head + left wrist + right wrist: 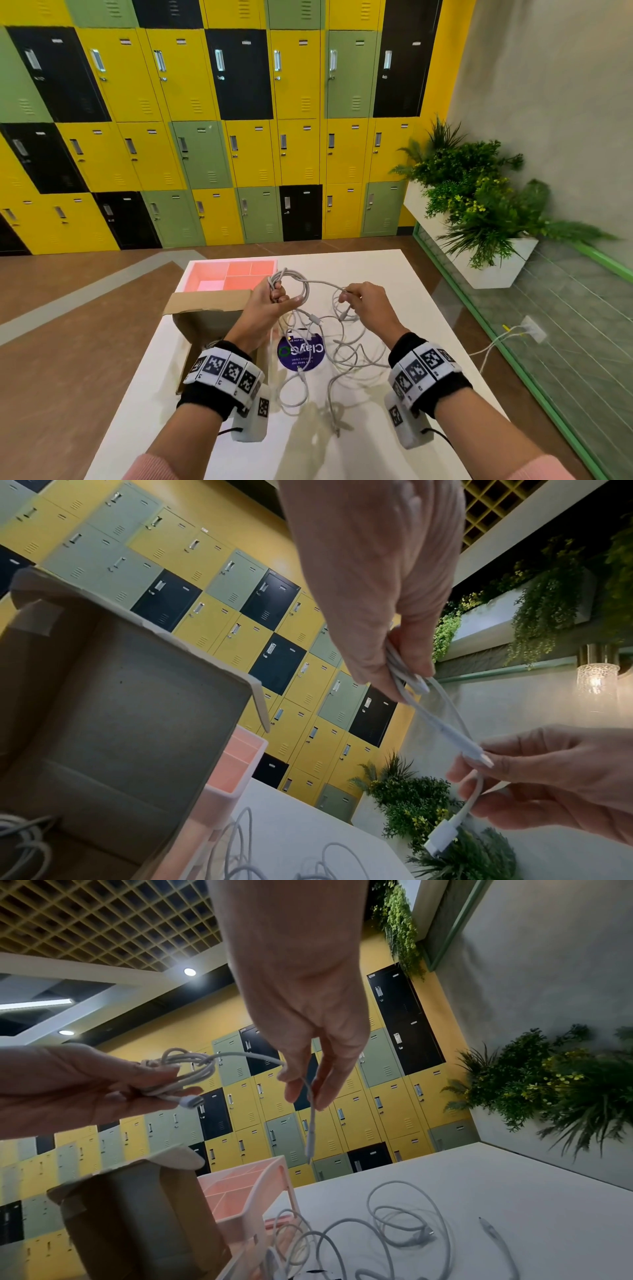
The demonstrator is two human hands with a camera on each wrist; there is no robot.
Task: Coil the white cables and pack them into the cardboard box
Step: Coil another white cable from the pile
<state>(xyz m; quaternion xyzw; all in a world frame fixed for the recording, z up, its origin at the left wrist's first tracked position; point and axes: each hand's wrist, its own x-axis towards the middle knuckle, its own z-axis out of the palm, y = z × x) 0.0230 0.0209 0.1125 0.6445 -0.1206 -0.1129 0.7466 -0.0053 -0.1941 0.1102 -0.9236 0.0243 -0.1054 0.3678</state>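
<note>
My left hand (pixel 274 301) grips a coil of white cable (pixel 291 279) above the table, just right of the open cardboard box (pixel 205 318). The coil (pixel 185 1069) and one plug end show between its fingers in the right wrist view. My right hand (pixel 356 299) pinches the free end of the same cable (pixel 459 737), whose plug (pixel 310 1146) hangs below the fingers. A coiled cable (pixel 20 837) lies inside the box (pixel 137 710). More loose white cables (pixel 339 356) sprawl on the white table (pixel 428 325) beneath both hands.
A pink divided tray (pixel 233 274) stands behind the box at the table's far left. A round purple sticker (pixel 301 353) lies under the cables. A white planter with green plants (pixel 486 219) stands to the right. Lockers (pixel 205 120) fill the far wall.
</note>
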